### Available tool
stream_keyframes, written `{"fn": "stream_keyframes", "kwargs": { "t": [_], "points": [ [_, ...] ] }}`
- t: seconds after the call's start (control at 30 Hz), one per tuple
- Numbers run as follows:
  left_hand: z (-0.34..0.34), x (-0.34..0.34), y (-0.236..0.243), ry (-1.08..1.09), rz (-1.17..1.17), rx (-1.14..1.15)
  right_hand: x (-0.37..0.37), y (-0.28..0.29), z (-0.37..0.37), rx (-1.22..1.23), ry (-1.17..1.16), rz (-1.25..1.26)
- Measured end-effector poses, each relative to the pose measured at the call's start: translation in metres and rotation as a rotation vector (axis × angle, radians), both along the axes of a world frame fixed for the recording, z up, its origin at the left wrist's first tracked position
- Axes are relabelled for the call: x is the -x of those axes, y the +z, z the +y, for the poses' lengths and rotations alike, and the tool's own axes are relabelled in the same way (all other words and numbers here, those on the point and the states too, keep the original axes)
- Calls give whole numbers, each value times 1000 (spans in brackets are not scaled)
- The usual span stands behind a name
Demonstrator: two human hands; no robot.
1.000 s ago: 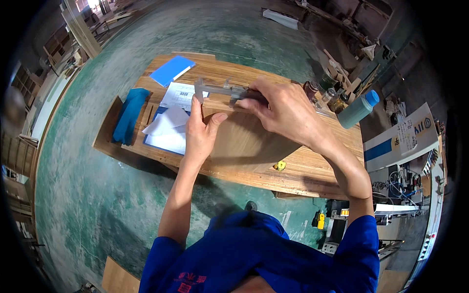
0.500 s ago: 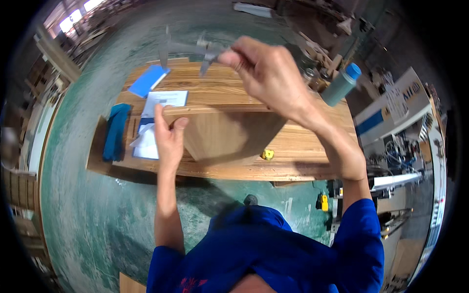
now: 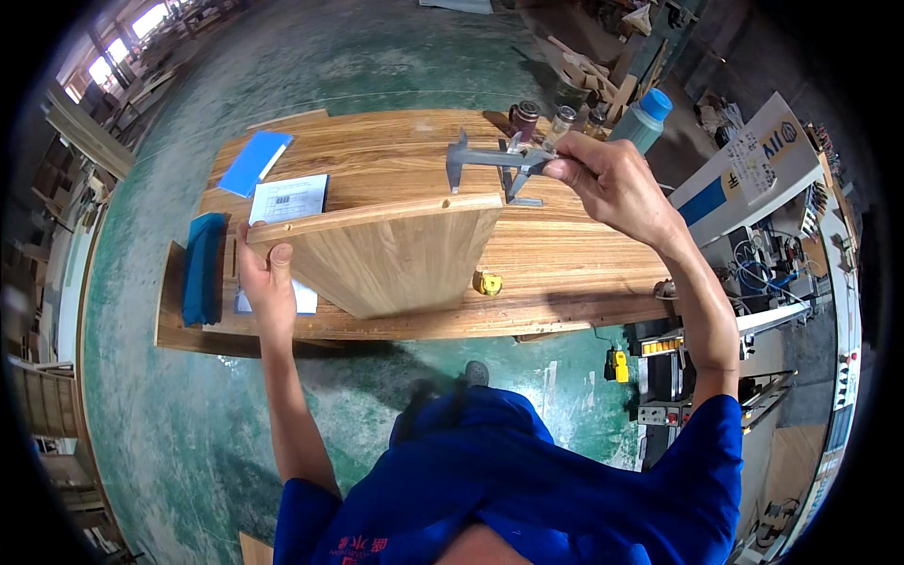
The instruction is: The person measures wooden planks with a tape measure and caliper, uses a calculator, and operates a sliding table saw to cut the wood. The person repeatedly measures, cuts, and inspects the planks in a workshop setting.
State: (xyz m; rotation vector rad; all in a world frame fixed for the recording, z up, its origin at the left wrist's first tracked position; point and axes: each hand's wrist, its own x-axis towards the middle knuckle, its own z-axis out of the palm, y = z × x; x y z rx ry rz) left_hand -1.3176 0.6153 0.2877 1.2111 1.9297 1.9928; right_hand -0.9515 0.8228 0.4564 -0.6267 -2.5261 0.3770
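My left hand (image 3: 266,282) grips the left end of a wooden board (image 3: 395,259), thumb on the near face and fingers behind. The board stands tilted on edge upon the wooden workbench (image 3: 377,151), and small round holes show in its upper edge. In my right hand (image 3: 612,184) is a metal vernier caliper (image 3: 494,160), held by its right part. Its jaws hang just above and beyond the right end of the board's top edge; whether they touch the wood I cannot tell. A yellow tape measure (image 3: 488,283) lies right of the board's foot.
On the bench's left are a blue booklet (image 3: 255,163), a printed sheet (image 3: 290,199) and a teal long case (image 3: 202,269). Jars (image 3: 524,117) and a green bottle with a blue cap (image 3: 642,121) stand at the back right. Machinery (image 3: 664,377) stands at right.
The right hand has moved right and slightly nearer with the caliper, which was blurred over the bench's far edge. The left hand and board's left end appear farther left; the view has also shifted.
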Motion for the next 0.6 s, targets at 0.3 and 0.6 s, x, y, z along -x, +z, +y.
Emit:
{"fn": "stream_keyframes", "kwargs": {
  "t": [0.3, 0.6],
  "points": [
    [-2, -3, 3, 30, 48, 28, 2, -8, 9, 16, 59, -35],
    [-1, -2, -2, 111, 80, 98, 0, -8, 13, -42, 112, -37]
  ]
}}
